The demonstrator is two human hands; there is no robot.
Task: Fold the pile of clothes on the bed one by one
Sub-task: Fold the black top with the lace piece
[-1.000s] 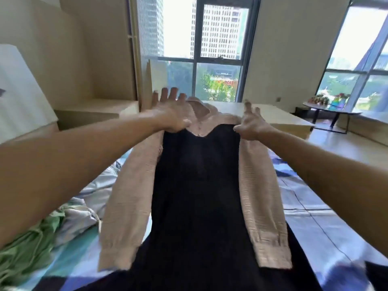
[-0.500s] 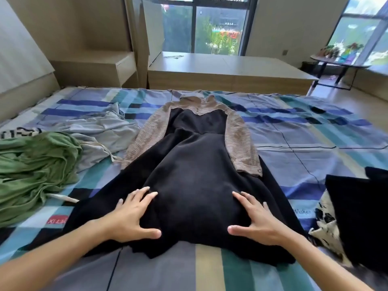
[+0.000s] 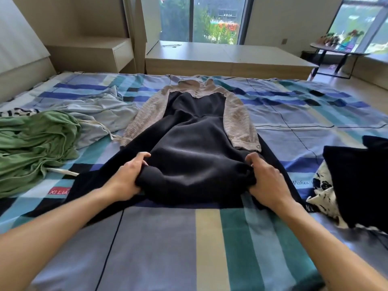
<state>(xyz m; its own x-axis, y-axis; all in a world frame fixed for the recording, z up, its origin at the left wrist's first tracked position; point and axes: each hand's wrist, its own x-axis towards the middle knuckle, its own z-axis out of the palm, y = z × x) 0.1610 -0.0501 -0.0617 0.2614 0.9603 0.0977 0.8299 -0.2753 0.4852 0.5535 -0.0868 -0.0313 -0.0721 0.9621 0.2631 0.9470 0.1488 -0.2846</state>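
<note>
Green garment (image 3: 35, 143) lay heaped at left. My left hand (image 3: 128, 177) clutched the bunched skirt of the dress (image 3: 195, 148), spread mid-bed (image 3: 210, 248); my right hand (image 3: 266, 179) clutched likewise. Risk: uneven lifting would likely skew the fold and drag the sleeves.

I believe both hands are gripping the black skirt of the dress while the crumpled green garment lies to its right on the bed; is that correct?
Not quite. The head view shows the green garment crumpled to the left of the dress, not its right. The left hand and right hand do grip its black skirt.
</note>
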